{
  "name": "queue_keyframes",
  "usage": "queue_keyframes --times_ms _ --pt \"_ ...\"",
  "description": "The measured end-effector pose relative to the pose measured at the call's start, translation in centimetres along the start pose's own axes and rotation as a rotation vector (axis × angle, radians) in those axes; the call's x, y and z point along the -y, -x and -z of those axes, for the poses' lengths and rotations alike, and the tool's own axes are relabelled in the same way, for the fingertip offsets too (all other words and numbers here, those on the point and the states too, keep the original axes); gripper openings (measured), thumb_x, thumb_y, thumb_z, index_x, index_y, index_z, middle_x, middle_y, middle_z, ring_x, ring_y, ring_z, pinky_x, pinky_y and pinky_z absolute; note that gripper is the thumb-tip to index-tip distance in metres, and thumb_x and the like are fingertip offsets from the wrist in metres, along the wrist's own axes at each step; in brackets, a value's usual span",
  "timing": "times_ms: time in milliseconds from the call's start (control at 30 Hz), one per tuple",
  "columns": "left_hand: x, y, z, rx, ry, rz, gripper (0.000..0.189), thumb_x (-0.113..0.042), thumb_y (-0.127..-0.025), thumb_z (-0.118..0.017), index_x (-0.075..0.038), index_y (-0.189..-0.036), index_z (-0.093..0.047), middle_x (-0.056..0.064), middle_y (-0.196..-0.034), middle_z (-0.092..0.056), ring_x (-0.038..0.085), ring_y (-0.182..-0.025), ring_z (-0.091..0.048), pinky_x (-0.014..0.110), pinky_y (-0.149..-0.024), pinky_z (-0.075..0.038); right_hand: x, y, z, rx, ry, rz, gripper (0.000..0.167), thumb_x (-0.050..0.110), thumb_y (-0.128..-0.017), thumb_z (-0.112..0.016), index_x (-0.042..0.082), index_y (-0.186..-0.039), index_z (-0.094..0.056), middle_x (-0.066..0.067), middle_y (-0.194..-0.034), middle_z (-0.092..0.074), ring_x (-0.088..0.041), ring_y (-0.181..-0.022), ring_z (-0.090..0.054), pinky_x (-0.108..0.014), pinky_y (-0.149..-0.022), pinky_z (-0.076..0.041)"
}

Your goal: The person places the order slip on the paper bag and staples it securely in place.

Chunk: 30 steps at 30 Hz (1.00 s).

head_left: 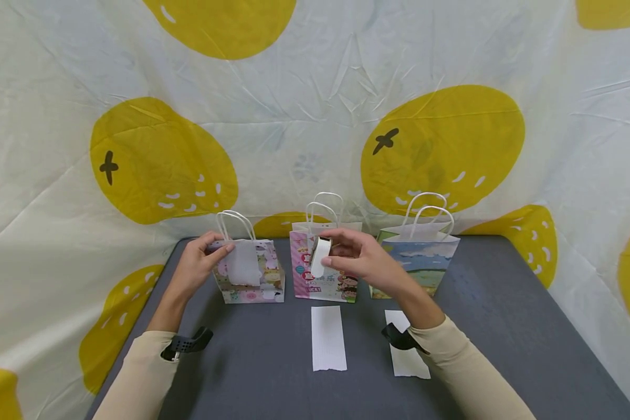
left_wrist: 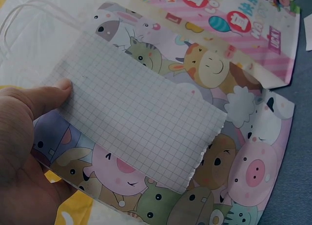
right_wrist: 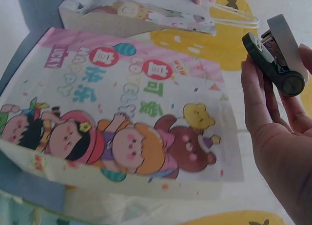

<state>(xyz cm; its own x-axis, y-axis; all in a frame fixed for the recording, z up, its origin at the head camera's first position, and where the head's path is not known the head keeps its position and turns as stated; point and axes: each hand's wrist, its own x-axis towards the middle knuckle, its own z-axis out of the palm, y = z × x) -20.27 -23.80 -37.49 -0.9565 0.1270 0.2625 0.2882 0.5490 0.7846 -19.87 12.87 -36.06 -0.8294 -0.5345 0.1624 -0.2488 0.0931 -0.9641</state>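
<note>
My left hand (head_left: 201, 259) pinches a squared paper slip (left_wrist: 141, 105) against the top edge of the left gift bag (head_left: 273, 271), which is printed with cartoon animals. The thumb lies on the paper and the fingers are behind the bag's rim. In the right wrist view my right hand (right_wrist: 278, 122) holds a small white and dark stapler (right_wrist: 282, 54), its two arms spread apart. In the head view the stapler is in front of the pink-striped gift bag (head_left: 301, 256), raised off the table between thumb and fingers.
A third gift bag (head_left: 425, 256) with a sky and meadow print stands at the right. Two paper slips, a middle one (head_left: 329, 344) and a right one (head_left: 409, 361), lie on the dark table (head_left: 262, 361). A lemon-printed cloth (head_left: 304, 146) hangs behind.
</note>
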Motion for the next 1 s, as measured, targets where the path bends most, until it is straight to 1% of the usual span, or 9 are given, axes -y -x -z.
queue_keyframes --times_ms 133,267,400,533,700,767,867,933,1000 --pt "0.0 0.0 0.0 -0.001 0.001 -0.009 0.019 -0.011 -0.099 -0.067 0.003 -0.111 -0.068 0.016 -0.105 -0.065 0.035 -0.086 -0.059 0.023 -0.070 -0.047 0.1 -0.8 -0.6 0.001 0.028 0.024 0.049 0.016 -0.096 -0.072 0.013 -0.142 -0.056 -0.012 -0.118 -0.066 -0.027 -0.106 -0.066 -0.035 -0.080 -0.055" --pt "0.1 0.0 0.0 -0.001 -0.004 -0.011 0.019 -0.011 -0.099 -0.067 0.003 -0.111 -0.068 0.016 -0.106 -0.065 0.032 -0.085 -0.059 0.023 -0.070 -0.047 0.1 -1.6 -1.2 -0.004 0.061 0.041 0.051 0.016 -0.096 -0.071 0.011 -0.144 -0.055 -0.010 -0.122 -0.063 -0.025 -0.110 -0.066 -0.040 -0.088 -0.055" --pt "0.1 0.0 0.0 0.000 -0.010 -0.007 0.018 -0.011 -0.099 -0.067 0.003 -0.110 -0.068 0.016 -0.105 -0.065 0.031 -0.086 -0.059 0.023 -0.071 -0.047 0.1 -2.5 -1.7 0.002 0.076 0.073 0.050 0.016 -0.097 -0.071 0.012 -0.144 -0.055 -0.007 -0.122 -0.065 -0.024 -0.110 -0.066 -0.042 -0.089 -0.055" --pt "0.1 -0.1 -0.1 0.002 -0.004 -0.004 0.018 -0.012 -0.099 -0.067 0.003 -0.110 -0.068 0.016 -0.105 -0.065 0.032 -0.086 -0.060 0.023 -0.072 -0.048 0.2 -3.3 -2.2 -0.002 0.064 0.094 0.048 0.016 -0.096 -0.071 0.014 -0.142 -0.057 -0.007 -0.119 -0.066 -0.024 -0.109 -0.066 -0.046 -0.089 -0.056" --pt "0.2 -0.1 -0.1 0.001 -0.005 -0.009 0.018 -0.012 -0.099 -0.067 0.002 -0.110 -0.069 0.016 -0.106 -0.066 0.031 -0.087 -0.060 0.022 -0.072 -0.048 0.4 -4.1 -2.9 -0.008 0.057 0.097 0.049 0.017 -0.097 -0.070 0.011 -0.143 -0.054 -0.007 -0.119 -0.064 -0.023 -0.109 -0.066 -0.049 -0.088 -0.056" --pt "0.2 -0.1 -0.1 0.001 -0.006 -0.011 0.018 -0.012 -0.099 -0.067 0.002 -0.110 -0.069 0.016 -0.106 -0.066 0.031 -0.086 -0.060 0.022 -0.072 -0.048 0.6 -4.3 -3.1 -0.015 0.062 0.098 0.049 0.017 -0.098 -0.070 0.012 -0.143 -0.054 -0.007 -0.121 -0.064 -0.023 -0.109 -0.066 -0.047 -0.085 -0.057" --pt "0.2 -0.1 -0.1 0.001 -0.005 -0.009 0.018 -0.012 -0.099 -0.067 0.002 -0.110 -0.069 0.016 -0.105 -0.065 0.032 -0.086 -0.060 0.023 -0.071 -0.048 0.8 -4.8 -3.5 -0.031 0.069 0.099 0.047 0.019 -0.098 -0.069 0.017 -0.143 -0.055 -0.005 -0.124 -0.063 -0.022 -0.110 -0.066 -0.043 -0.083 -0.057" --pt "0.2 -0.1 -0.1 0.002 -0.004 -0.006 0.018 -0.013 -0.099 -0.067 0.002 -0.110 -0.069 0.015 -0.105 -0.065 0.032 -0.086 -0.060 0.023 -0.071 -0.047 1.0 -5.0 -3.7 -0.043 0.078 0.104 0.046 0.021 -0.098 -0.069 0.019 -0.143 -0.055 -0.004 -0.124 -0.062 -0.020 -0.111 -0.065 -0.040 -0.084 -0.057" --pt "0.2 -0.1 -0.1 0.004 -0.005 -0.005 0.018 -0.013 -0.099 -0.067 0.002 -0.110 -0.069 0.015 -0.104 -0.065 0.032 -0.086 -0.060 0.023 -0.071 -0.047 1.1 -5.3 -3.9 -0.052 0.080 0.114 0.047 0.022 -0.099 -0.069 0.018 -0.143 -0.055 -0.004 -0.123 -0.062 -0.020 -0.113 -0.065 -0.039 -0.086 -0.057"
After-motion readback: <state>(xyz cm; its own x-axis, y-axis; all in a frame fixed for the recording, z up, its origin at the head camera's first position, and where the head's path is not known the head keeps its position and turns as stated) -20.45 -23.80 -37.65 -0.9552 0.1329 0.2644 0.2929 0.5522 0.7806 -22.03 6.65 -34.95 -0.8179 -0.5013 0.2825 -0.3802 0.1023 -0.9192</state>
